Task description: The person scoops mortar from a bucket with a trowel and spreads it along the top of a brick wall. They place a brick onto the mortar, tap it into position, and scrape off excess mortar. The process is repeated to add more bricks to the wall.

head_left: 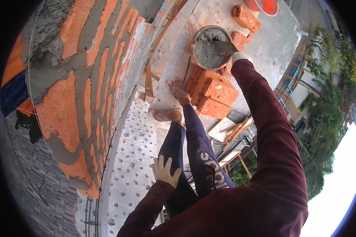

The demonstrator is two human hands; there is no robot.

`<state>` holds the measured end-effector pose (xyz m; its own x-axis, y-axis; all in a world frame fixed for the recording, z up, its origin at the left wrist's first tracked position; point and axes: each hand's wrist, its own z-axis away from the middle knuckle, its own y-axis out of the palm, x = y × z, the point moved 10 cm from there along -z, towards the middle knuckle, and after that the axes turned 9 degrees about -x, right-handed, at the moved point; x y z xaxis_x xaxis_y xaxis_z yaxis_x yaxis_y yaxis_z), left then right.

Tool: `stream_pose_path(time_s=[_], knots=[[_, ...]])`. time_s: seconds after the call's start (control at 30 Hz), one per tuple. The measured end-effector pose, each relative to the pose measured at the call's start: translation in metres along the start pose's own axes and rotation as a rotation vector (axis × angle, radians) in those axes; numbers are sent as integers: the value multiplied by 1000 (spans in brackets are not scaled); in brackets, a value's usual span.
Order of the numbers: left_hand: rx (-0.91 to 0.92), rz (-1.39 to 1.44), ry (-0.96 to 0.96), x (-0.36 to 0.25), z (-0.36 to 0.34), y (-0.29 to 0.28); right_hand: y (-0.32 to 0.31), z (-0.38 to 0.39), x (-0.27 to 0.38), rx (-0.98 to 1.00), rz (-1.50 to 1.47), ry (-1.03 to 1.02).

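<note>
My right hand (241, 58), in a pale glove, grips a trowel (227, 46); its handle is hidden in the fist. The blade's tip dips into wet grey mortar (208, 49) inside a round bucket (193, 50). Fingers spread, my gloved left hand (165, 172) rests on my leg near the knee and holds nothing. Beside the bucket, towards my feet, lies a stack of orange bricks (218, 94). To my left rises a brick wall (89, 79) with thick mortar joints and mortar smeared on its face.
A loose brick (246, 18) lies beyond the bucket, near a red basin (267, 6). Along the wall's foot runs a pale slab (132, 152) pitted with holes. Wood pieces (235, 131) lie below the platform's edge; trees (324, 114) stand at the right.
</note>
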<state>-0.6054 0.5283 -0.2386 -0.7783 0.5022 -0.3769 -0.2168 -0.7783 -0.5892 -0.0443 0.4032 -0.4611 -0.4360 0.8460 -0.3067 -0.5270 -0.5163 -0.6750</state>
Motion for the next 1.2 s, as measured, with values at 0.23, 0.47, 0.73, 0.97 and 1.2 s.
stream_pose_path(time_s=[0.23,0.47,0.73,0.97,1.2], knots=[[30,-11,12,-1,-4,0,170,-41,24,198,-574,-36],[52,-49,30,-3,-10,-5,134,-36,127,-91,-543,-687],[76,-51,38,-7,-10,-2,118,30,74,429,-1599,155],[116,-31,30,-6,-8,-1,125,35,37,366,-1464,38],[58,-2,2,-4,0,1,66,95,-22,345,-1206,-46]])
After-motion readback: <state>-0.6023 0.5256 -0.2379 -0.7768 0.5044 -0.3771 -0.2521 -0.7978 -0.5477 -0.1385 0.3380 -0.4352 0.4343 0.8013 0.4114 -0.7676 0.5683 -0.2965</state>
